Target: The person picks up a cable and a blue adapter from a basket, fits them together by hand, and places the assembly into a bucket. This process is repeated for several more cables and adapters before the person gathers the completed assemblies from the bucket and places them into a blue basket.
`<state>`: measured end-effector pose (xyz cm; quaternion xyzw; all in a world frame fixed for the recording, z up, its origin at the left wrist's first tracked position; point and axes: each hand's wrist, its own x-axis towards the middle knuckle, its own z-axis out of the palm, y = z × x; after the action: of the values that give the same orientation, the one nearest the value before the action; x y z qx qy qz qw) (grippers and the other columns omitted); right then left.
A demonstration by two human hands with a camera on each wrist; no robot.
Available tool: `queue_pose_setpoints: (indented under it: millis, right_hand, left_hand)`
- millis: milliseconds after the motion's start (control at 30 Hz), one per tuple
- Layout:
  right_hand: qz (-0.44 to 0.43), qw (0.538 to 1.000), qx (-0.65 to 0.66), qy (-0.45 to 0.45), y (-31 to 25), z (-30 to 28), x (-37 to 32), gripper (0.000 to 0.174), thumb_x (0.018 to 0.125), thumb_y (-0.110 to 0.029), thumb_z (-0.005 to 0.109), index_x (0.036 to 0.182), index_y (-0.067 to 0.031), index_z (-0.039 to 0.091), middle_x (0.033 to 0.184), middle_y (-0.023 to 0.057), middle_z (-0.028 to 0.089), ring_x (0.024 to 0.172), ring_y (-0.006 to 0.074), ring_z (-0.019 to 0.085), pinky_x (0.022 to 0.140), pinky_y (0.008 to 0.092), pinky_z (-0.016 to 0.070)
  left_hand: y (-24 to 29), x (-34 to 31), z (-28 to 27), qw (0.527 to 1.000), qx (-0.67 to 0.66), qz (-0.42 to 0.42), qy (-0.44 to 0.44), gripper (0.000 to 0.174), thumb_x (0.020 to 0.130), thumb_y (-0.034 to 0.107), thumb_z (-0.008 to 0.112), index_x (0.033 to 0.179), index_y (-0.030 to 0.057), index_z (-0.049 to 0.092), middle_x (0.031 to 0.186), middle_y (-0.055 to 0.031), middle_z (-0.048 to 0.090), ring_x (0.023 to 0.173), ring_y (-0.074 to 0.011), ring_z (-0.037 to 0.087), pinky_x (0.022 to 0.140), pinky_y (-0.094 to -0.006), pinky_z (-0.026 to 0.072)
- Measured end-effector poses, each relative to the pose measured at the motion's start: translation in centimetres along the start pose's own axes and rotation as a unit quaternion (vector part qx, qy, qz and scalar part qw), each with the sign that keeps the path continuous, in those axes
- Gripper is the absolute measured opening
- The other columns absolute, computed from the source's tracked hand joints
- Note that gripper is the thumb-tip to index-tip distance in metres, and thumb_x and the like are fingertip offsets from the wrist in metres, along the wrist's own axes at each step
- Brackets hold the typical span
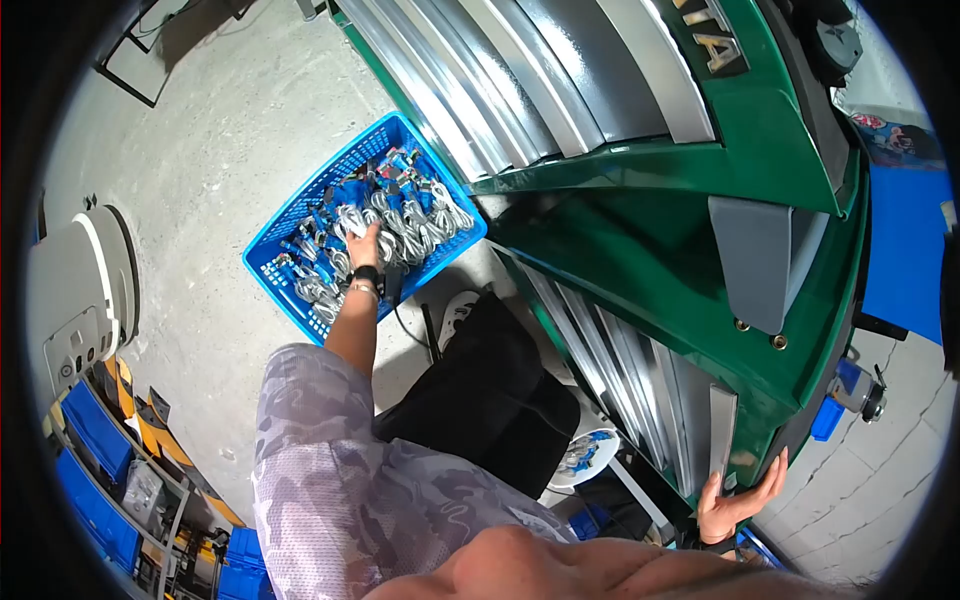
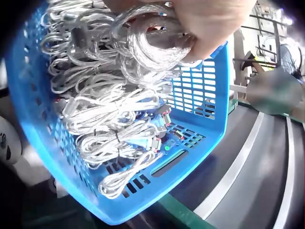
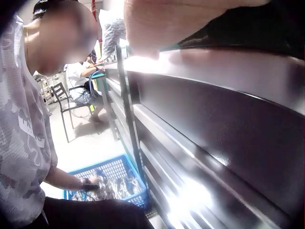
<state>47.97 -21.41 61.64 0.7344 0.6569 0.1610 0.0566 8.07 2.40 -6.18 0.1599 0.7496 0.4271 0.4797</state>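
Note:
In the head view my left hand (image 1: 363, 247) reaches down into a blue plastic basket (image 1: 290, 208) on the floor. The basket is heaped with coiled clear-grey cables (image 1: 425, 228) that have blue connectors. Up close in the left wrist view, the left hand (image 2: 214, 24) holds a looped cable bundle (image 2: 152, 45) above the other coils, its thumb side against the loops. My right hand (image 1: 738, 508) rests with extended fingers on the edge of a green cabinet (image 1: 640, 235) with silver ridged fronts, well away from the basket.
A white bucket (image 1: 590, 455) with more cables stands beside my legs. Blue bins (image 1: 95, 425) sit on a rack at the left, near a white rounded appliance (image 1: 75, 290). The cabinet closely borders the basket's right side. Behind, in the right wrist view, a person sits near a black chair (image 3: 64, 107).

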Motion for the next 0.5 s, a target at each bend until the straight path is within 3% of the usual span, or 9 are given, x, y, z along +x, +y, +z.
queue_pose_setpoints:
  millis: [67,100,167,200,233,300,367,433,500]
  right_hand:
    - [0.001,1.000,0.000,0.001,0.0,0.0,-0.1,0.075,0.087,-0.035,0.064,0.143,0.0021,0.030,0.142,0.0284,0.038,0.129,0.0435,0.041,0.107,0.0525,0.0322]
    - [0.001,1.000,-0.001,0.005,0.1,0.1,-0.1,0.075,0.087,-0.035,0.064,0.143,0.0022,0.031,0.142,0.0282,0.038,0.129,0.0435,0.041,0.107,0.0522,0.0327]
    - [0.000,1.000,-0.002,0.004,0.3,0.1,-0.3,0.075,0.087,-0.035,0.064,0.143,0.0024,0.031,0.142,0.0280,0.038,0.128,0.0433,0.042,0.106,0.0521,0.0333]
    - [-0.005,1.000,-0.004,0.005,0.3,0.1,-0.1,0.075,0.086,-0.035,0.065,0.143,0.0025,0.032,0.142,0.0278,0.039,0.128,0.0432,0.042,0.106,0.0519,0.0339]
    - [-0.002,1.000,-0.003,0.007,0.5,0.1,-0.2,0.075,0.086,-0.035,0.065,0.143,0.0025,0.032,0.142,0.0278,0.039,0.128,0.0432,0.042,0.106,0.0519,0.0339]
    - [-0.010,1.000,-0.008,0.007,0.6,0.1,-0.1,0.075,0.086,-0.035,0.065,0.143,0.0027,0.034,0.142,0.0276,0.039,0.127,0.0427,0.043,0.105,0.0514,0.0352]
    - [-0.008,1.000,-0.011,0.016,0.3,0.0,0.4,0.074,0.085,-0.034,0.065,0.142,0.0030,0.035,0.141,0.0276,0.040,0.126,0.0425,0.044,0.104,0.0503,0.0361]
    - [-0.024,0.999,-0.021,0.016,0.3,0.0,0.4,0.073,0.083,-0.033,0.066,0.140,0.0035,0.037,0.139,0.0277,0.043,0.125,0.0426,0.046,0.102,0.0494,0.0372]
    - [0.005,1.000,-0.016,0.008,0.3,-0.2,0.0,0.074,0.077,-0.031,0.070,0.136,0.0019,0.042,0.137,0.0267,0.046,0.124,0.0434,0.047,0.100,0.0493,0.0380]
  left_hand:
    - [1.3,0.1,0.9,0.989,0.125,-0.081,-0.018,0.096,0.065,0.035,0.083,0.136,-0.0115,0.038,0.125,-0.0271,0.057,0.111,-0.0343,0.058,0.095,-0.0399,0.0456]
    - [5.3,-1.8,1.4,0.975,0.169,-0.141,-0.029,0.098,0.064,0.036,0.083,0.137,-0.0112,0.037,0.128,-0.0281,0.056,0.115,-0.0361,0.056,0.097,-0.0409,0.0448]
    - [4.2,-0.8,1.4,0.969,0.200,-0.147,-0.023,0.093,0.065,0.033,0.081,0.136,-0.0097,0.040,0.132,-0.0271,0.054,0.117,-0.0363,0.056,0.098,-0.0416,0.0444]
    - [-0.2,1.5,1.0,0.980,0.150,-0.127,-0.011,0.090,0.064,0.032,0.081,0.134,-0.0094,0.042,0.128,-0.0260,0.056,0.113,-0.0357,0.057,0.095,-0.0419,0.0459]
    - [2.1,-0.1,1.0,0.989,0.100,-0.107,-0.001,0.087,0.064,0.032,0.081,0.131,-0.0090,0.045,0.124,-0.0250,0.059,0.109,-0.0352,0.059,0.091,-0.0422,0.0475]
    - [3.9,-2.8,-1.2,0.987,0.027,-0.132,-0.086,0.051,0.073,0.021,0.077,0.113,-0.0061,0.058,0.087,-0.0128,0.067,0.072,-0.0250,0.063,0.063,-0.0362,0.0486]
    - [6.2,-4.7,-4.3,0.971,0.003,-0.167,-0.169,0.034,0.076,0.017,0.075,0.102,-0.0028,0.065,0.083,-0.0100,0.067,0.065,-0.0206,0.062,0.058,-0.0330,0.0469]
    - [6.8,-5.8,-6.8,0.968,-0.042,-0.166,-0.182,0.029,0.076,0.018,0.076,0.096,-0.0007,0.068,0.083,-0.0098,0.067,0.065,-0.0204,0.063,0.060,-0.0330,0.0495]
    - [8.4,-6.8,-9.1,0.952,-0.095,-0.226,-0.183,0.028,0.079,0.019,0.074,0.098,0.0003,0.069,0.087,-0.0087,0.068,0.070,-0.0204,0.065,0.065,-0.0330,0.0524]
